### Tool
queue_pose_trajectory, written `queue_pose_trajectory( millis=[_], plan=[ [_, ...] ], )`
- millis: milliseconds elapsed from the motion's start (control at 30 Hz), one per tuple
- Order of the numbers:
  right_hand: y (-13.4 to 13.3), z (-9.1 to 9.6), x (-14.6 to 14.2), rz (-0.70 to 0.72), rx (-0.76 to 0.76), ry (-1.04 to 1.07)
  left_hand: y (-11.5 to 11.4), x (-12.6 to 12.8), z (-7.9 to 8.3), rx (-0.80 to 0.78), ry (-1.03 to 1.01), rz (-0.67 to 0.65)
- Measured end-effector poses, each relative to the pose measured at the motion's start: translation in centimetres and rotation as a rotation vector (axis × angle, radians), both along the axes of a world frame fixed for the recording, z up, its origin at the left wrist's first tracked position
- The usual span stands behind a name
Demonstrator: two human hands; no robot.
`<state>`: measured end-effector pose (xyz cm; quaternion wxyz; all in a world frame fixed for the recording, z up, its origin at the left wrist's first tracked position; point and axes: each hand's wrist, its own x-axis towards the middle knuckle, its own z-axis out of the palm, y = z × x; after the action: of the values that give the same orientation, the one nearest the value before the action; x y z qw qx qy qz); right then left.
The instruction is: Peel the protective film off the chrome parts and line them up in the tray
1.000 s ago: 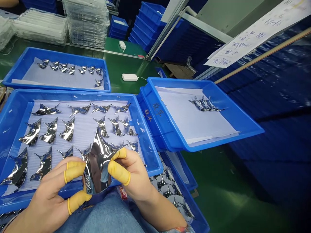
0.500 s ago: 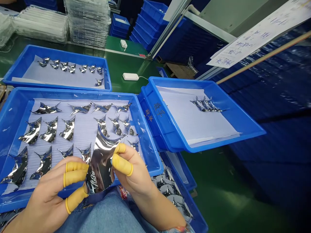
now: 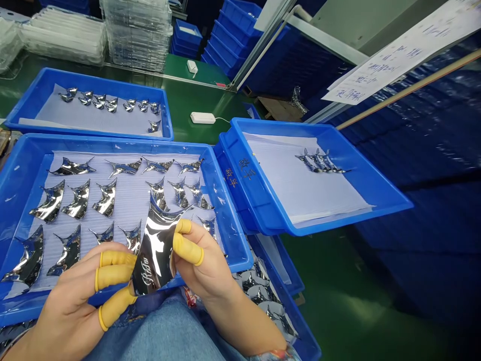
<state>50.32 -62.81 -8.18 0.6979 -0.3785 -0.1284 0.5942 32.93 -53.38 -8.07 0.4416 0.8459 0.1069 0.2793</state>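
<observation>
A shiny curved metal piece [image 3: 156, 250], mirror-bright with pointed corners and script lettering near its lower edge, is held between both hands above my lap. My left hand [image 3: 86, 291], with yellow finger cots on thumb and fingers, grips its lower left edge. Yellow cots also cover the thumb and a finger of my right hand [image 3: 205, 260], which pinches the right edge. Just behind the piece lies a blue tray [image 3: 112, 143] lined with white paper, where several similar metal pieces [image 3: 48, 200] rest in rows. The held piece hides part of those rows.
A second blue tray [image 3: 169, 118] at the back left holds several smaller metal pieces. To the right, stacked blue trays [image 3: 278, 200] carry a few pieces on paper. Below them sits another tray of pieces [image 3: 263, 296]. Clear plastic trays [image 3: 137, 35] are stacked behind.
The metal piece has tilted slightly in my hands, so its reflections and the lettering look different. Both hands keep their grip on it.
</observation>
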Motion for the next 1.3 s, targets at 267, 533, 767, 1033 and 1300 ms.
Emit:
queue_pose_trajectory(
  millis=[267,533,767,1033,1300],
  plan=[
    [0.3,0.2,-0.1,-0.005,-0.041,0.032,0.2,0.6,0.9,-0.033,-0.042,0.012],
    [0.7,-0.6,-0.3,0.002,-0.062,0.145,-0.2,0.0,0.9,-0.26,-0.046,0.059],
    [1.9,-2.4,-2.2,0.225,-0.073,0.488,-1.2,0.2,1.5,-0.644,-0.062,-0.011],
    [2.3,-2.8,-3.2,0.307,-0.085,0.495,-1.1,0.2,1.7,-0.665,-0.052,-0.074],
    [0.9,-1.8,-1.6,0.124,-0.065,0.293,0.1,-0.7,1.2,-0.719,0.108,0.013]
  ],
)
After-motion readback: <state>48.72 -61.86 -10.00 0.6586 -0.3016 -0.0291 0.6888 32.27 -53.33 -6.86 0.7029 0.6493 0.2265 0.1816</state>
